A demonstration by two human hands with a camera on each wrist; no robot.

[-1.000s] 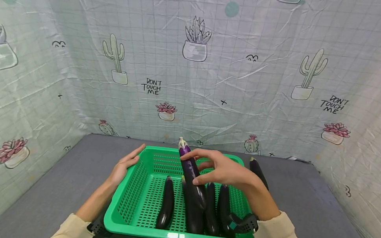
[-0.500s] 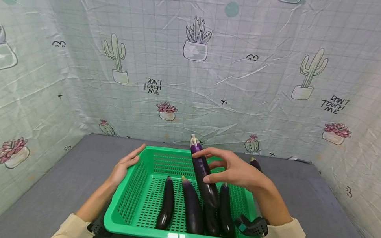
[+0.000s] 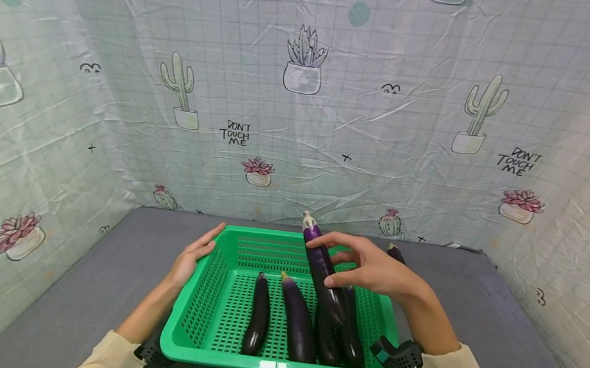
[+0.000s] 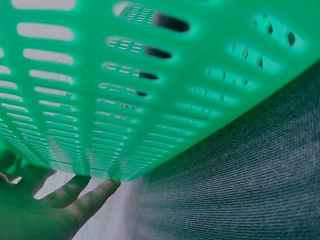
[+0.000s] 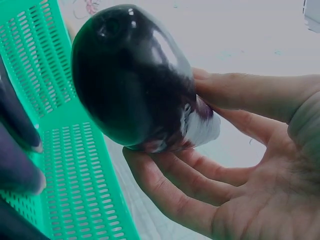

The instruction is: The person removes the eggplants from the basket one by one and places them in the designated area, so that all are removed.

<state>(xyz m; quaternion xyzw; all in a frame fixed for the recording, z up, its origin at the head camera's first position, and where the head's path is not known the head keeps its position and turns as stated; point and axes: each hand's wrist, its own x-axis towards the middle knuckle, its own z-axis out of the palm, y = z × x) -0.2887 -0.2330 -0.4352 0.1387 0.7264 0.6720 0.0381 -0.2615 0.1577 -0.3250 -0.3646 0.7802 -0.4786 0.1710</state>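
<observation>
My right hand [image 3: 373, 268] pinches a purple eggplant [image 3: 322, 267] between thumb and fingers, tilted with its stem end up, over the right part of a green basket [image 3: 229, 360]. In the right wrist view the held eggplant [image 5: 130, 80] shows its rounded end, gripped by my right hand [image 5: 235, 170]. Below it several eggplants lie side by side in the basket, one at the left [image 3: 257, 317] and one in the middle [image 3: 299, 322]. My left hand [image 3: 188, 262] rests on the basket's left rim, fingers extended; in the left wrist view its fingers [image 4: 95, 200] touch the basket wall.
Another eggplant [image 3: 396, 253] lies on the grey table [image 3: 107, 271] outside the basket, behind my right forearm and partly hidden by it. A patterned curtain [image 3: 220, 76] hangs behind and at both sides of the table.
The held eggplant and my right hand have moved to the right over the basket, uncovering the middle eggplant. My left hand has stayed on the rim.
</observation>
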